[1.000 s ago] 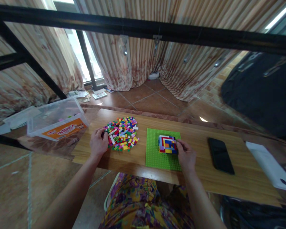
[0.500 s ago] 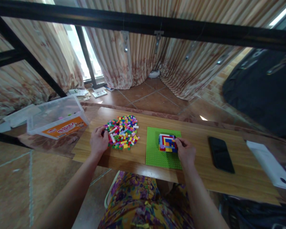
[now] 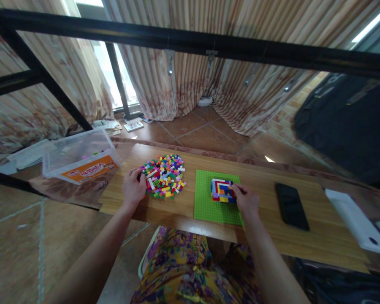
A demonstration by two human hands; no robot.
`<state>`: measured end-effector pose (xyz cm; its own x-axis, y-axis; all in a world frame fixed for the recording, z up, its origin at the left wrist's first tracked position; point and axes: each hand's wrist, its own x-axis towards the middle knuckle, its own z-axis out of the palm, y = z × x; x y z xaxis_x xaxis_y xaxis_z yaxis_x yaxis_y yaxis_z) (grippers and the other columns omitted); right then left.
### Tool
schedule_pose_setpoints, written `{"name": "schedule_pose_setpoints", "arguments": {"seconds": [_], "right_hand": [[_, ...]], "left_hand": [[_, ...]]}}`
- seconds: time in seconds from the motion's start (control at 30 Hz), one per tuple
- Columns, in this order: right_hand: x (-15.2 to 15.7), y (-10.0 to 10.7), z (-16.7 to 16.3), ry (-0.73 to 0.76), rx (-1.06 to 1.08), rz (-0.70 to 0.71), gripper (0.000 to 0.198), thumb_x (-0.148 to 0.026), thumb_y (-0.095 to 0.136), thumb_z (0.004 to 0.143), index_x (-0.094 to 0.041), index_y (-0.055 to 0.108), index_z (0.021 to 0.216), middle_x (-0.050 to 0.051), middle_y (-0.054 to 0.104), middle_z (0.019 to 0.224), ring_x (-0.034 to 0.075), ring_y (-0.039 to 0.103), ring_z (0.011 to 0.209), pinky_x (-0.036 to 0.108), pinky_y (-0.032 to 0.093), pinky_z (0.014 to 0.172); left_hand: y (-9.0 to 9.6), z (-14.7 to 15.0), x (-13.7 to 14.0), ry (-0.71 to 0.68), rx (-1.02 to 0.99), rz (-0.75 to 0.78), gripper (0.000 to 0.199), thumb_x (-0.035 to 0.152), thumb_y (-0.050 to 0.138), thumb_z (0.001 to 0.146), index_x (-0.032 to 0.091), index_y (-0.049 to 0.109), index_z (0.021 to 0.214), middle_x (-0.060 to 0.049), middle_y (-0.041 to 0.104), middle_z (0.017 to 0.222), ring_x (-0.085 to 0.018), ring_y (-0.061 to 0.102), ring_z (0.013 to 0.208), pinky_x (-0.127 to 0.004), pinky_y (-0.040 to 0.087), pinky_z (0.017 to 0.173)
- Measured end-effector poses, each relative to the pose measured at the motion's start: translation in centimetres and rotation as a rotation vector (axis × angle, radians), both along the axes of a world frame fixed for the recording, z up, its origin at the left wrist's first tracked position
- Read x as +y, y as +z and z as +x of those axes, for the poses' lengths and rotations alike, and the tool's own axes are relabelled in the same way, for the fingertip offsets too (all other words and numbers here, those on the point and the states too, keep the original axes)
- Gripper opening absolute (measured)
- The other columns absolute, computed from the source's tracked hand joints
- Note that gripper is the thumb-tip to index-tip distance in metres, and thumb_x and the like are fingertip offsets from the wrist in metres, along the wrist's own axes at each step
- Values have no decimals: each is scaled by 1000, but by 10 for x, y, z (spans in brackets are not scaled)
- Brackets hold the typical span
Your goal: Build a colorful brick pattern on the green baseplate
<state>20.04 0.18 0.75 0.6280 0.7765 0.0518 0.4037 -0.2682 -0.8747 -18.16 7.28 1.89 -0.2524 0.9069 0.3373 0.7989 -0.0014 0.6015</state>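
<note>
1. The right hand [image 3: 247, 200] has thumb and forefinger drawn close together at the right side of the block build [image 3: 222, 192]; whether they pinch a brick or only touch the build, I cannot tell.
2. The left hand [image 3: 134, 188] is loosely curled, thumb and fingers at the left edge of the loose bricks [image 3: 164, 175]; whether anything is between its fingertips is hidden.
3. The key relation: the block build lies directly left of the right hand's fingertips, so that hand is clearly the nearer one. From the left hand it lies well to the right, past the loose bricks.
4. The build looks about as deep as it is wide, with no long axis I can make out; its sides run roughly along those of the green baseplate [image 3: 205, 211].
5. It sits on the right half of that baseplate; bare wood of the counter [image 3: 259, 175] separates the baseplate from the loose bricks.
6. Farther right lies a black phone [image 3: 291, 206]; beyond the counter's left end is a clear plastic box [image 3: 91, 169].
</note>
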Motion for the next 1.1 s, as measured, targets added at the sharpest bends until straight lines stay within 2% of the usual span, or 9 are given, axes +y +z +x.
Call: {"name": "schedule_pose_setpoints", "arguments": {"seconds": [0.17,0.23,0.33,0.43,0.5,0.6,0.7,0.93,1.1], "right_hand": [[-5,1,0,-78,217,118,55,-64,59,71,-12,73,83,8,71,69,15,58,53,26,44,49],[-9,5,-3,-92,207,155,57,-65,57,74,-12,72,87,9,71,72,14,58,54,26,45,51],[-17,18,-19,-64,80,154,52,-60,56,79,-12,72,91,9,71,75,17,61,62,29,48,59],[-24,34,-50,50,-62,191,45,-54,52,85,-15,72,95,11,73,92,22,66,82,33,51,75],[-29,39,-78,213,-137,206,37,-48,50,88,-18,72,93,10,73,96,22,66,88,35,50,81],[-36,37,-121,497,-172,169,31,-38,47,91,-20,71,96,9,71,95,19,64,84,32,50,76],[-39,30,-155,654,-227,117,27,-33,46,92,-21,70,99,7,69,93,18,63,85,30,48,78],[-22,22,-191,678,-491,-33,22,-36,56,87,-23,66,103,6,68,98,22,60,92,32,44,79],[-12,20,-197,664,-557,-88,20,-24,53,87,-22,64,103,8,68,101,23,60,94,32,42,81]], "left_hand": [[-1,-1,0,-6,-5,1,29,28,47,85,17,68,101,-11,67,111,-25,60,107,-38,46,99],[-1,-1,0,-8,-14,4,29,28,47,85,17,68,101,-11,67,111,-25,60,107,-38,46,99],[0,0,-1,-7,-27,4,28,27,47,85,17,68,101,-11,67,111,-25,60,106,-39,46,98],[1,2,-2,7,-38,-5,28,25,48,84,17,69,101,-10,67,112,-25,60,106,-39,47,98],[1,2,-3,8,-41,-6,28,25,48,84,17,69,102,-10,66,114,-25,60,107,-38,46,98],[-1,2,-3,-10,-38,-2,28,24,48,85,16,69,102,-11,66,114,-25,60,109,-38,46,100],[-2,1,-2,-20,-34,-5,28,23,48,85,17,69,102,-11,67,112,-25,60,109,-39,46,99],[-2,2,-3,-9,-46,-7,27,22,48,85,18,69,102,-10,67,112,-25,60,109,-39,46,100],[-2,2,-3,-12,-45,-1,27,22,48,85,17,69,102,-10,67,111,-24,60,109,-38,46,99]]}}
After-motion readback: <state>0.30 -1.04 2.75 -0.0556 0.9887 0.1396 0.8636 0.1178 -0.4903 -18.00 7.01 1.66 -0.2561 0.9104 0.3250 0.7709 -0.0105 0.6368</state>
